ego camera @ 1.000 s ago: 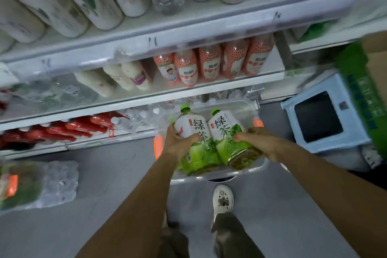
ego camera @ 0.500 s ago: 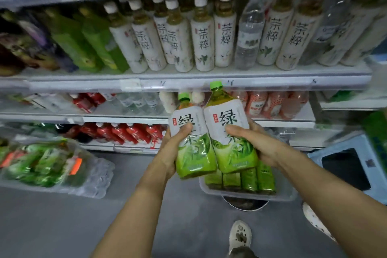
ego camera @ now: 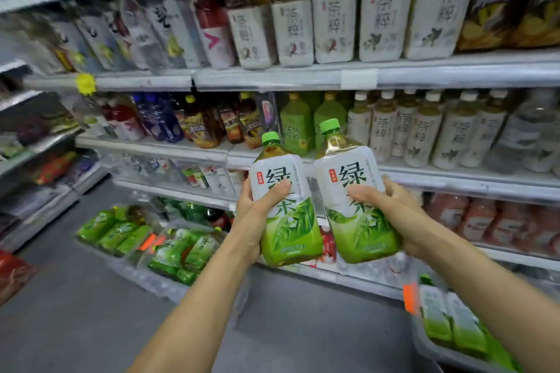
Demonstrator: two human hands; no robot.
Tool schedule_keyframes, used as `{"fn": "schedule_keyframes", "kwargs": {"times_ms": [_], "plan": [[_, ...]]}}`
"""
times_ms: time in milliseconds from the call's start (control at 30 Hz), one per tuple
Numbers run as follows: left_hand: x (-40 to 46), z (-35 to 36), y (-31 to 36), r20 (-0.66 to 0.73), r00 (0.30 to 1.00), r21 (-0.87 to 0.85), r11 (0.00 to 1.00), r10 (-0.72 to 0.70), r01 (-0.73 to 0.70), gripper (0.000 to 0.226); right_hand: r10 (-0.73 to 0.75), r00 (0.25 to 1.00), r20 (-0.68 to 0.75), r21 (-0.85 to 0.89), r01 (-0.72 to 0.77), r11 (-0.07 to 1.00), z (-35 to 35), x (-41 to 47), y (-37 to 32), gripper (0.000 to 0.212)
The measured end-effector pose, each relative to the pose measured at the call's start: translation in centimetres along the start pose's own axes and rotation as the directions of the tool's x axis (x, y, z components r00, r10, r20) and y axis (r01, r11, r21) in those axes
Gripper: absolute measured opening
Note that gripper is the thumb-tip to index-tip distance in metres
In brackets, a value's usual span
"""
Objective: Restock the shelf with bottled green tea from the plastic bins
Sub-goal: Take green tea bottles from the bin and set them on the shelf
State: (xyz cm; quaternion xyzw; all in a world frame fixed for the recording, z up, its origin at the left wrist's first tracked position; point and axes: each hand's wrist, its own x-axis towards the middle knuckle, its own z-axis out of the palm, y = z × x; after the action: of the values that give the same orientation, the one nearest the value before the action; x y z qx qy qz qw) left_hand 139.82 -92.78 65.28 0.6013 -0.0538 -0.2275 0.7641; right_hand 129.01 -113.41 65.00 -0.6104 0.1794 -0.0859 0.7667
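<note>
Green-capped and upright, two bottles of green tea are being carried side by side at chest height, the left bottle (ego camera: 288, 206) in the left hand (ego camera: 253, 221) and the right bottle (ego camera: 357, 203) in the right hand (ego camera: 400, 215). Each grip is wrapping tight around its bottle's label, thumb in front and fingers behind, probably so both can go in at once with labels facing out. They are hanging just in front of the middle shelf (ego camera: 454, 174), below the matching green tea (ego camera: 298, 127) already standing there, which looks like the intended row. Down on the floor, the plastic bins (ego camera: 169, 281) are lying well apart from the hands, more green bottles resting flat inside.
</note>
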Motion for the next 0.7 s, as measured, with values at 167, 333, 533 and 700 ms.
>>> {"fn": "schedule_keyframes", "kwargs": {"times_ms": [167, 333, 533, 700], "plan": [[-1.1, -8.2, 7.6, -0.064, 0.992, 0.032, 0.993, 0.112, -0.110, 0.065, -0.083, 0.996, 0.031, 0.023, 0.082, 0.996, 9.8, 2.3, -2.3, 0.077], [0.1, -14.0, 13.0, -0.108, 0.975, 0.047, 0.981, 0.192, -0.188, 0.071, -0.147, 0.987, 0.066, 0.030, 0.145, 0.989, 17.4, 5.3, -4.6, 0.060], [4.0, -18.8, 18.4, -0.109, 0.954, 0.021, 0.960, 0.281, -0.280, 0.071, -0.222, 0.968, 0.120, -0.016, 0.225, 0.974, 24.5, 10.7, -7.6, 0.066], [8.6, -23.5, 23.2, -0.112, 0.932, 0.018, 0.938, 0.345, -0.345, 0.072, -0.270, 0.951, 0.150, -0.006, 0.274, 0.962, 30.6, 16.3, -9.5, 0.069]]}}
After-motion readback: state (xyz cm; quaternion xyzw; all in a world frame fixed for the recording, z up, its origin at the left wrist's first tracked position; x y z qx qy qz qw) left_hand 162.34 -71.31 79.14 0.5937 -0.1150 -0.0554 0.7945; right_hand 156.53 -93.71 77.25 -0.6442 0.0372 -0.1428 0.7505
